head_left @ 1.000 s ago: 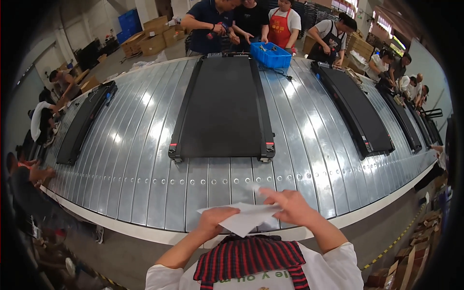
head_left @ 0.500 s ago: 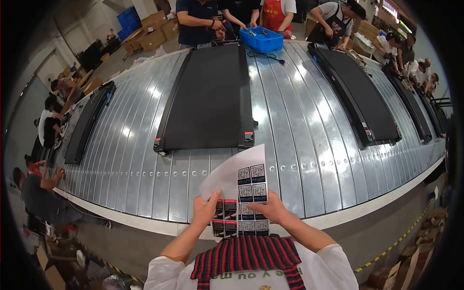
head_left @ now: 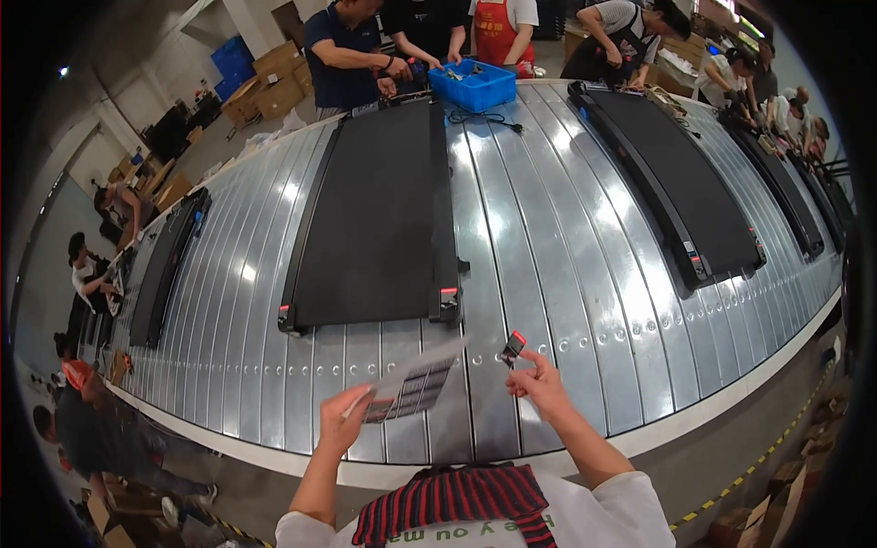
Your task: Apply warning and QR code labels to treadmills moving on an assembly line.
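Silvery ribbed metal makes up the long curved surface (head_left: 566,274) before us, and we stand at its near edge with both hands raised over it. Our left hand (head_left: 343,425) is closed on the lower corner of a sheet of stickers (head_left: 413,388), a pale page printed with rows of small dark labels, which tilts up and to the right above the metal. Our right hand (head_left: 539,384) pinches a single small sticker (head_left: 513,347), dark with a red end, between thumb and fingertips; it is held just right of the sheet and apart from it. Beyond our hands, a flat black treadmill (head_left: 375,219) lies lengthwise on the surface, its near end close to the sheet. More treadmills lie to either side. At the far end sits a blue bin (head_left: 475,84), with other people working around it.
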Tool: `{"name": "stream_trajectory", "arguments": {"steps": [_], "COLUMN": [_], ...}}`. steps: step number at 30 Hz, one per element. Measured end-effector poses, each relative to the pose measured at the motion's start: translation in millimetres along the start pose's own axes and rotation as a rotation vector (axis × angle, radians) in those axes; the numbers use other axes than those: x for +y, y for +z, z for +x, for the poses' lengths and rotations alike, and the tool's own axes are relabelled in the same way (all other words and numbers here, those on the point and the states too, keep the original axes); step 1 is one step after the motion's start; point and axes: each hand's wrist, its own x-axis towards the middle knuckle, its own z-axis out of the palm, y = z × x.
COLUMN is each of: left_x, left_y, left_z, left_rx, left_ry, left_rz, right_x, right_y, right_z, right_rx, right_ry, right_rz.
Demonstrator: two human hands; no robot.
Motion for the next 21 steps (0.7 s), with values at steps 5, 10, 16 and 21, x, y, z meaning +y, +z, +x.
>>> {"name": "stream_trajectory", "arguments": {"steps": [5, 10, 16, 21], "left_x": [-3, -13, -27, -36], "left_y": [2, 13, 19, 20], "left_z": [13, 21, 25, 31], "left_rx": [-0.241, -0.408, -0.523, -0.576], "left_ry": [0.036, -0.029, 0.028, 0.013], "left_rz": [0.021, 0.051, 0.158, 0.236], "right_x": [24, 36, 47, 59], "right_y": [-3, 0, 4, 13], "right_z": [23, 44, 63, 74], "right_rx": [-0.005, -0.030, -0.014, -0.027], "right_ry": [0.057, 0.076, 0.097, 0.109], "right_rz": [0.046, 0.019, 0.011, 0.039]}}
